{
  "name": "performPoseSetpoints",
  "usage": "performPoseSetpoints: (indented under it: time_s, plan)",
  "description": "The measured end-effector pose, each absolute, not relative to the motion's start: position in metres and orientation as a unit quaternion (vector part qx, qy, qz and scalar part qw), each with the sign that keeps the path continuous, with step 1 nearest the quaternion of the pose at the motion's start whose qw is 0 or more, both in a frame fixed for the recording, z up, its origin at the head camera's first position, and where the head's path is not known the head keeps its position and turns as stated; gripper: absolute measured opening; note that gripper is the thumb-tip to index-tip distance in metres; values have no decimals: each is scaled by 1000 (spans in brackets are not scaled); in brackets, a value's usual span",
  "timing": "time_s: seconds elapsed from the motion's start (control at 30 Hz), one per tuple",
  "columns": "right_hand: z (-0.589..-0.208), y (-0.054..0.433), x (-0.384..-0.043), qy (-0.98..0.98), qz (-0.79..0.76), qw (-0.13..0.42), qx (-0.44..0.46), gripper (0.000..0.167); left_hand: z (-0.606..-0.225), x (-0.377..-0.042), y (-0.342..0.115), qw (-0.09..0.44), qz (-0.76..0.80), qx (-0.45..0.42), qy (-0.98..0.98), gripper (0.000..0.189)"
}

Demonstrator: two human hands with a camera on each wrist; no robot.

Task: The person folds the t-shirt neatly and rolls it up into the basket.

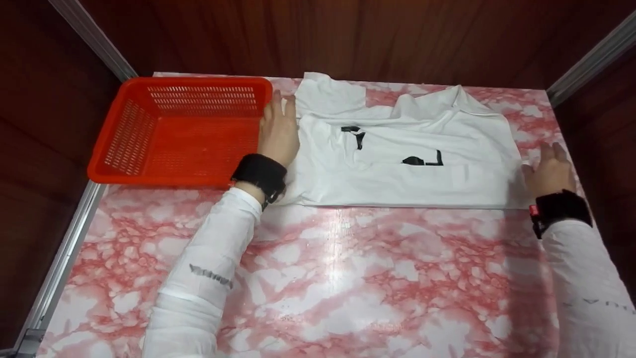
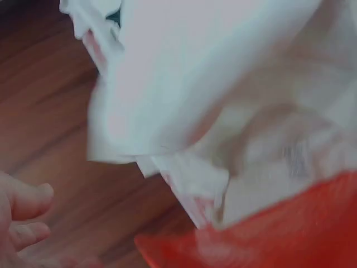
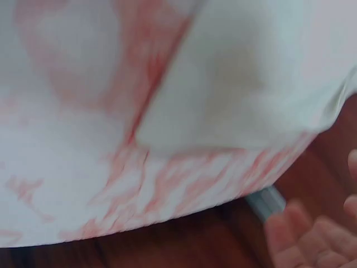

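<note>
A white T-shirt (image 1: 377,184) with patches of black print lies on the table, its front part doubled over into a straight near edge and its far side rumpled. Between the shirt's left end and the red basket is my left hand (image 1: 279,132), fingers extended; whether it touches the cloth I cannot tell. At the shirt's right end, my right hand (image 1: 550,171) hovers or rests with fingers spread and nothing held. White cloth (image 2: 167,78) fills much of the left wrist view, blurred. In the right wrist view the shirt's corner (image 3: 223,100) lies beyond my fingers (image 3: 312,234).
A red plastic basket (image 1: 179,180) with slotted sides stands left of the shirt, nothing inside it. The table (image 1: 348,278) has a pink-and-white marbled top. Dark wooden panels (image 1: 338,40) with metal corner strips enclose it at the back and sides.
</note>
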State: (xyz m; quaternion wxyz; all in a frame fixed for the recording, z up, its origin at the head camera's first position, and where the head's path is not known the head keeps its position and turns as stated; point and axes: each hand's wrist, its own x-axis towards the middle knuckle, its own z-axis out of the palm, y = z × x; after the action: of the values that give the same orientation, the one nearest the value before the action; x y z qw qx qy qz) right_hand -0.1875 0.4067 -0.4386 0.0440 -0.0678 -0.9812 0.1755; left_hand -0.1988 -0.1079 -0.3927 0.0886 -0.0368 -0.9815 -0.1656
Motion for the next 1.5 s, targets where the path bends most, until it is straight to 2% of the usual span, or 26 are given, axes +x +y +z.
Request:
performPoseSetpoints:
  time_s: [0.17, 0.27, 0.4, 0.53, 0.9, 1.5]
  plan:
    - [-462, 384, -184, -986, 167, -2, 10, 64, -424, -171, -80, 18, -137, -117, -984, 64]
    - [-475, 372, -183, -986, 157, -55, 33, 78, -446, -159, -69, -34, -127, -149, -980, 69]
    - [-486, 363, -180, -977, 148, -152, 19, 106, -472, -152, -68, -104, -123, -134, -978, 72]
    - [-487, 360, -179, -970, 143, -197, 5, 117, -488, -149, -75, -138, -105, -112, -979, 74]
    - [-489, 359, -174, -975, 125, -186, 2, 120, -485, -145, -82, -144, -116, -123, -975, 78]
    - [-490, 360, -136, -977, 135, -164, 6, 119, -488, -115, -83, -119, -105, -146, -977, 82]
